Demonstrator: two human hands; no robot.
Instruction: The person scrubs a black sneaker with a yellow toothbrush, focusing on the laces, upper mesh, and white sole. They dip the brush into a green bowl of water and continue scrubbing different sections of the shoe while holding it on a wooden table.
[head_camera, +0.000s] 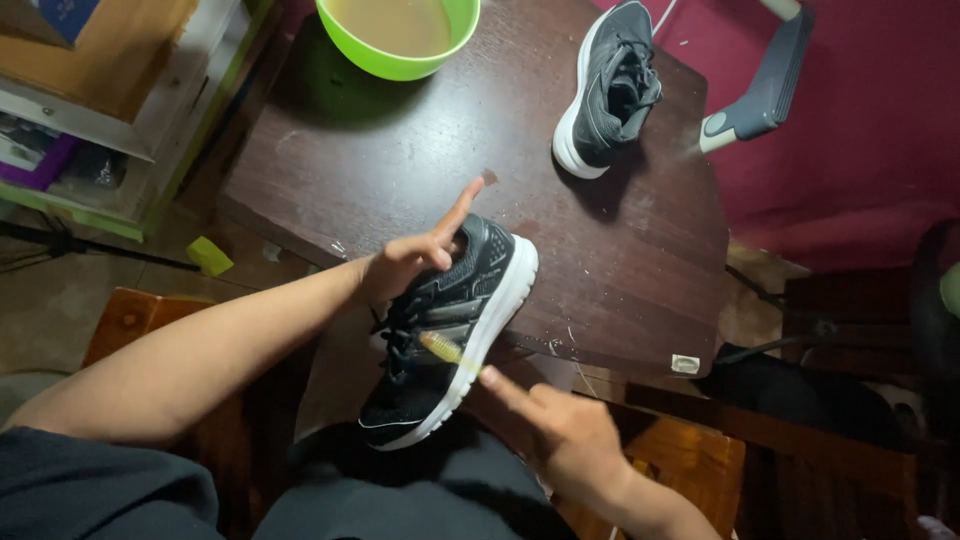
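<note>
My left hand (408, 258) grips the black sneaker (447, 330) by its collar at the centre of the frame, index finger stuck out straight. My right hand (560, 430) pinches a small yellowish brush (447, 351) against the shoe's side just above the white sole — forefinger stretched along it. The shoe hangs over the near edge of the dark wooden table (400, 150). The second sneaker (607, 85) stands at upper right, well apart; a green bowl (398, 35) of murky water sits at the top.
</note>
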